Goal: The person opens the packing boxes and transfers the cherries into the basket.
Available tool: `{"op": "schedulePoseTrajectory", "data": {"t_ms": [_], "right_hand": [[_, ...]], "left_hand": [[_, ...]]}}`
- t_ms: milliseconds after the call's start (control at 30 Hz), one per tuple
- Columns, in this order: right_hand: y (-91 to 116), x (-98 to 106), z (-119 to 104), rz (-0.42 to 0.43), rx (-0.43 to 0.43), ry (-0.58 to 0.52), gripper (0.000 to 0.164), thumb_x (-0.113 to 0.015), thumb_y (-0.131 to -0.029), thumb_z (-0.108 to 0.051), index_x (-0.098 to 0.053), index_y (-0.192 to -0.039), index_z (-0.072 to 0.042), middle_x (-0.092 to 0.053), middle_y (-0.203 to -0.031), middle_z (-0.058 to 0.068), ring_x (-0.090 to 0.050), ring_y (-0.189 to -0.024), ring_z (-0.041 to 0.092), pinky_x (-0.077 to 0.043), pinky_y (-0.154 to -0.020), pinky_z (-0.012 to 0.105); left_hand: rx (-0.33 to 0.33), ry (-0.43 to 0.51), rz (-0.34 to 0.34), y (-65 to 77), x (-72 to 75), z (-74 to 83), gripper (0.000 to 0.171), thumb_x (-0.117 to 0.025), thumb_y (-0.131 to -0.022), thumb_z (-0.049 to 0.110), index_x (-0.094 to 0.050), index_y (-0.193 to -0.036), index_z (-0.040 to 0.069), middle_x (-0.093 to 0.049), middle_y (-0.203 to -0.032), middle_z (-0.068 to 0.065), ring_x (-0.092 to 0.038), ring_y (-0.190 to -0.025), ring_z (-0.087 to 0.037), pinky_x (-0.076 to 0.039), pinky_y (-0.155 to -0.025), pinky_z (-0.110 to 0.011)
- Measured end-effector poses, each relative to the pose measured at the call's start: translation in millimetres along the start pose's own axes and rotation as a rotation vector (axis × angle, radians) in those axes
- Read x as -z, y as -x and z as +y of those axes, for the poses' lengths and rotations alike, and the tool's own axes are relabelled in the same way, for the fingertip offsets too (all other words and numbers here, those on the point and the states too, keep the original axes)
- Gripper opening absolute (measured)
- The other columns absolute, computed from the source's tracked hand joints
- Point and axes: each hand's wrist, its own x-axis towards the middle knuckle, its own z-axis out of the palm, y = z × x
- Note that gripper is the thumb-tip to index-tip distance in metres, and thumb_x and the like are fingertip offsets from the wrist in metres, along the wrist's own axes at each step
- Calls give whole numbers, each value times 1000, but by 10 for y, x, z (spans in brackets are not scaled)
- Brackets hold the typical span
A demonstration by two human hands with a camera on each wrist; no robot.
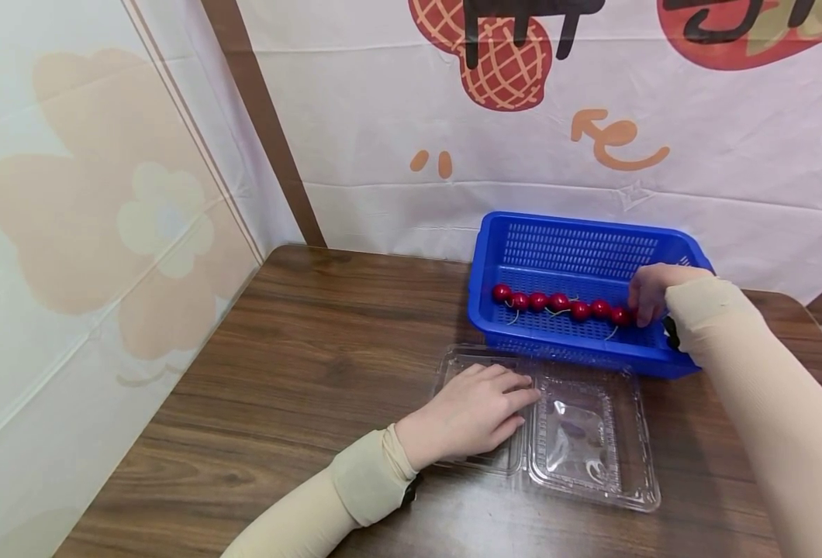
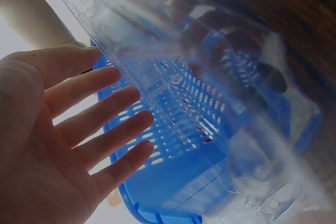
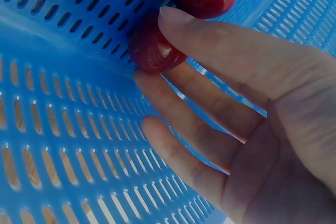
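Observation:
My right hand (image 1: pixel 651 293) reaches into the right end of the blue basket (image 1: pixel 477 298). Its thumb and fingertips pinch a dark red cherry (image 3: pixel 155 50), which lies against the perforated plastic in the right wrist view. Several more cherries (image 1: pixel 558 301), some with green stems, form a row across the basket floor to the left of that hand. My left hand (image 1: pixel 472 411) is over the left half of a clear plastic clamshell box (image 1: pixel 644 473), fingers straight and spread. In the left wrist view, the fingertips are right at the edge of the clear plastic.
The clamshell lies unfolded in front of the basket, partly under its front wall in the head view. Both stand on a brown wood-grain table (image 1: pixel 278 364). Behind it hangs a white printed cloth (image 1: pixel 383 108), with another flowered sheet (image 1: pixel 104 232) along the left.

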Motion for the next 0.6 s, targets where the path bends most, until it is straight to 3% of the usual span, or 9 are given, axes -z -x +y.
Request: {"op": "schedulePoseTrajectory", "data": {"t_ms": [267, 400, 533, 600], "right_hand": [[-47, 84, -39, 17, 34, 143, 37, -78, -72, -11, -61, -101, 5, -69, -83, 9, -63, -79, 22, -51, -66, 35], [-32, 134, -65, 57, 102, 217, 24, -70, -79, -14, -67, -96, 2, -69, -79, 6, -64, -73, 19, -50, -59, 32], [42, 201, -125, 162, 182, 309, 20, -63, -85, -19, -69, -91, -1, -68, -74, 3, -62, -67, 16, -50, -59, 34], [90, 230, -162, 219, 215, 357, 22, -62, -87, -22, -69, -90, -2, -68, -71, 2, -62, -66, 15, -50, -69, 41]], "left_hand": [[2, 2, 8, 1, -4, -8, 40, -57, -92, 33, -59, -129, 19, -60, -128, 3, -55, -118, -14, -45, -94, -30], [-3, 9, 33, 6, -4, -20, 38, -55, -93, 34, -60, -128, 18, -62, -126, 4, -56, -116, -13, -45, -95, -30], [-15, 44, 148, 1, 16, -76, 31, -53, -94, 32, -65, -120, 18, -65, -118, 7, -58, -109, -10, -45, -91, -27], [-15, 66, 241, 5, 39, -119, 26, -54, -94, 29, -68, -114, 18, -67, -111, 8, -59, -103, -9, -45, -85, -25]]}}
